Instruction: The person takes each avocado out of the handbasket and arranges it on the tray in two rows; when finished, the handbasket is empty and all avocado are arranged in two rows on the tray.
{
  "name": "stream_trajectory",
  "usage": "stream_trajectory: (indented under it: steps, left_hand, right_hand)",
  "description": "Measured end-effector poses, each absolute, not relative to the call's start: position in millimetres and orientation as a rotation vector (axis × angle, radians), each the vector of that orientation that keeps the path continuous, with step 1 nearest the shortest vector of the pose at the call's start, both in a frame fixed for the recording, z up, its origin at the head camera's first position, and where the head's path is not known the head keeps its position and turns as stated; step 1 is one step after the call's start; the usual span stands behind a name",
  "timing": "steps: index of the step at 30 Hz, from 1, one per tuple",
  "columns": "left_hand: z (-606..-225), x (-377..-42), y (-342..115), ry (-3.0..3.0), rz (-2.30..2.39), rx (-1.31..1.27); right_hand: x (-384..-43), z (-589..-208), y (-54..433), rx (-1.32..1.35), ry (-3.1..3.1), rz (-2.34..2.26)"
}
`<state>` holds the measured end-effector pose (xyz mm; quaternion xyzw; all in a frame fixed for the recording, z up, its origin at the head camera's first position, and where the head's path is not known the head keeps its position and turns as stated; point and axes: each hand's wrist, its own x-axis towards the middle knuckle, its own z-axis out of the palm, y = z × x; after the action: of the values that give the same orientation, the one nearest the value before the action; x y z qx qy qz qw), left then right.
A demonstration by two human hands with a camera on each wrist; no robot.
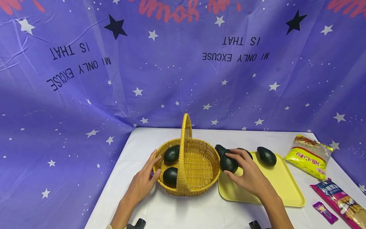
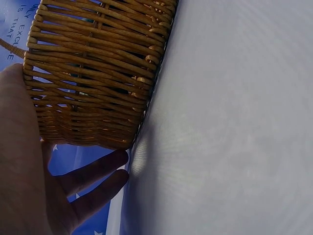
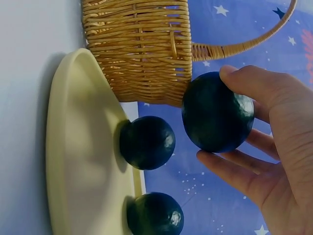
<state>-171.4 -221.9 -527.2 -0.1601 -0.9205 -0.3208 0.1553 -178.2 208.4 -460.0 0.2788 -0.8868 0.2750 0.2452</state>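
Note:
A golden wicker basket (image 1: 200,190) with a tall handle stands mid-table. Two dark green avocados (image 1: 171,153) lie in its left half. My left hand (image 1: 143,181) rests against the basket's left side, thumb at the rim; in the left wrist view its lower fingers (image 2: 100,191) extend fairly straight beside the base. Between thumb and fingers, my right hand (image 1: 248,173) grips another avocado (image 3: 217,112) just right of the basket, raised above the yellow tray (image 1: 281,187). Two more avocados (image 1: 266,156) sit on the tray, one partly hidden behind the right hand.
To the right of the tray lie a yellow food bag (image 1: 310,157), a pink snack packet (image 1: 340,202) and a small purple sachet (image 1: 325,212). A purple star-patterned cloth (image 1: 177,79) hangs behind the white table (image 1: 183,216).

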Motion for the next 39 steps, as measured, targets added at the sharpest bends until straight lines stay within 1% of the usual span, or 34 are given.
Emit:
stream_trajectory:
  steps: [12,39]
  left_hand:
    - [-527.6,-170.3,-221.9,-2.63,-0.937,-0.463]
    - [-527.1,-170.1,-221.6,-2.618,-0.922,-0.483]
  right_hand:
    - [-175.8,-467.5,216.3,0.775,-2.411,0.768]
    - [-167.0,-502.4,219.9,0.777,-2.479,0.696]
